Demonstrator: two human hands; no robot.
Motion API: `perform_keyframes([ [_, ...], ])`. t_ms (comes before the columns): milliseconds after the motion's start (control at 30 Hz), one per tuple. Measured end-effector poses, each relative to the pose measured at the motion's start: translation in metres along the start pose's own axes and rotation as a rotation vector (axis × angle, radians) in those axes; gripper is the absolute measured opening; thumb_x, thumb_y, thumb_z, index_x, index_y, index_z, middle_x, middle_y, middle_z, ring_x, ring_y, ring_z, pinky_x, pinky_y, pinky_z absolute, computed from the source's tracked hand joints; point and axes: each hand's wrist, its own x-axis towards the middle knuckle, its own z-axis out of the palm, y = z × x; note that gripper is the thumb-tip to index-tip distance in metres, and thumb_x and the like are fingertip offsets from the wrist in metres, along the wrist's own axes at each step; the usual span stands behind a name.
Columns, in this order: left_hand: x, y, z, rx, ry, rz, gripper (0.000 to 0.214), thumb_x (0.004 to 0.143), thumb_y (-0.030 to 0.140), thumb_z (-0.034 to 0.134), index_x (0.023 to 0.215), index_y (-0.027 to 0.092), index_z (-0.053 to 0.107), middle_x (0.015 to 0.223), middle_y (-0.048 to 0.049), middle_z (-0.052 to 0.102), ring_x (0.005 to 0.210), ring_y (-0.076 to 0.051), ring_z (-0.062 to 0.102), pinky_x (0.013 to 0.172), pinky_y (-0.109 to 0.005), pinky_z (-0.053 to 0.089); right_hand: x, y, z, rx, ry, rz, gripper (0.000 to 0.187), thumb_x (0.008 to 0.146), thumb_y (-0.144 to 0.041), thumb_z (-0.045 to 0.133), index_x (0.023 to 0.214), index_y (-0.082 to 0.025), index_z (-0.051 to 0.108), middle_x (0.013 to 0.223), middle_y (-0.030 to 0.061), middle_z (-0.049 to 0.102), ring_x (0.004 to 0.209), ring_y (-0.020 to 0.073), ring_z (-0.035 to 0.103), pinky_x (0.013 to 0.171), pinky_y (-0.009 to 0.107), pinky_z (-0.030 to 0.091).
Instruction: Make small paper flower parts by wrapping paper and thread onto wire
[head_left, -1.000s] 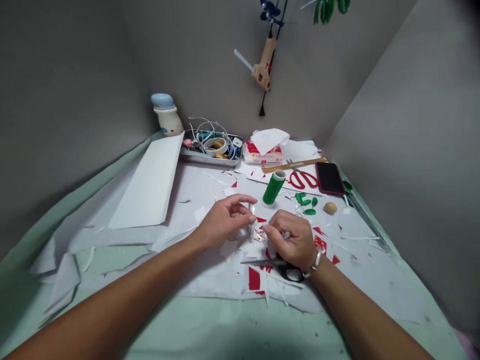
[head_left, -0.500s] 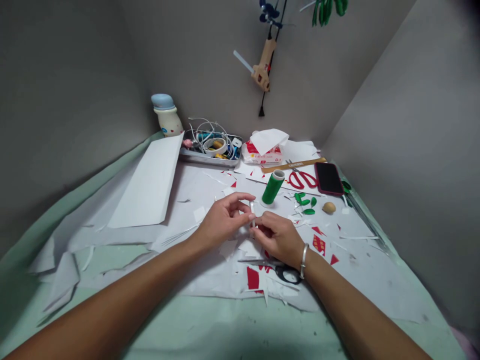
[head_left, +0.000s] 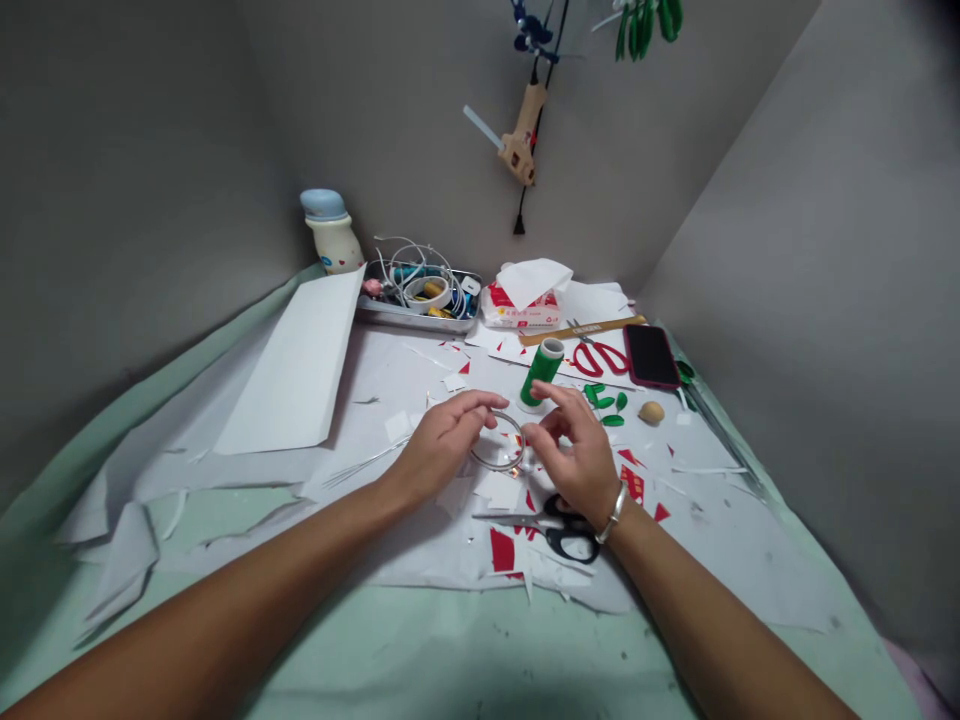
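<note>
We've got the thin loop (head_left: 487, 466) pinched in curled left-hand (head_left: 442, 440) fingers; right hand (head_left: 577, 450) spread just beside it.

From my end of the feed, I can't make out a single legible word or number. The tissue packet (head_left: 517, 312) at the far side carries red printing, and the wooden ruler (head_left: 585, 329) just right of it shows dark markings, but both are too small and blurred for me to read.
</note>
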Motion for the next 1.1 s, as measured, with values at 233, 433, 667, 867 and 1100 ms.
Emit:
perform_keyframes([
  [233, -0.003, 0.003, 0.006, 0.066, -0.028, -0.016, 0.028, 0.090, 0.031, 0.051, 0.115, 0.024, 0.061, 0.080, 0.0004, 0.061, 0.058, -0.012, 0.047, 0.056, -0.027, 0.037, -0.005, 0.002, 0.011, 0.311, -0.133, 0.254, 0.047, 0.086, -0.026, 0.062, 0.132, -0.024, 0.052, 0.093, 0.0027, 0.070, 0.061, 0.0125, 0.062, 0.060, 0.028, 0.052],
  [433, 0.001, -0.002, 0.005, 0.071, -0.019, -0.005, 0.022, 0.091, 0.029, 0.051, 0.109, 0.022, 0.061, 0.077, 0.0008, 0.060, 0.057, -0.011, 0.047, 0.056, -0.026, 0.037, 0.000, 0.000, 0.007, 0.163, -0.001, 0.236, 0.009, 0.086, -0.026, 0.061, 0.086, -0.020, 0.068, 0.073, -0.0001, 0.068, 0.060, 0.0128, 0.058, 0.058, 0.026, 0.047],
  [667, 0.004, -0.004, 0.006, -0.035, -0.011, -0.083, 0.014, 0.086, 0.024, 0.053, 0.095, 0.019, 0.062, 0.069, 0.0018, 0.055, 0.054, -0.009, 0.045, 0.052, -0.024, 0.034, -0.001, -0.001, 0.004, 0.139, 0.026, 0.239, 0.011, 0.087, -0.027, 0.059, 0.086, -0.020, 0.067, 0.068, -0.0018, 0.065, 0.059, 0.0126, 0.054, 0.058, 0.025, 0.045],
  [867, 0.007, -0.004, 0.005, -0.195, -0.050, -0.140, 0.015, 0.084, 0.030, 0.059, 0.090, 0.017, 0.064, 0.077, -0.0005, 0.056, 0.052, -0.007, 0.041, 0.049, -0.023, 0.027, -0.001, 0.001, 0.003, 0.135, 0.050, 0.240, 0.013, 0.088, -0.030, 0.058, 0.085, -0.020, 0.067, 0.067, -0.0012, 0.064, 0.063, 0.0146, 0.056, 0.060, 0.026, 0.045],
  [1100, 0.006, 0.003, 0.004, -0.257, -0.041, -0.177, 0.018, 0.081, 0.035, 0.064, 0.081, 0.017, 0.065, 0.073, -0.0032, 0.058, 0.050, -0.007, 0.034, 0.047, -0.026, 0.020, 0.000, 0.002, 0.003, 0.119, 0.057, 0.250, 0.015, 0.087, -0.033, 0.059, 0.085, -0.021, 0.068, 0.067, 0.0002, 0.065, 0.065, 0.0163, 0.058, 0.059, 0.028, 0.046],
])
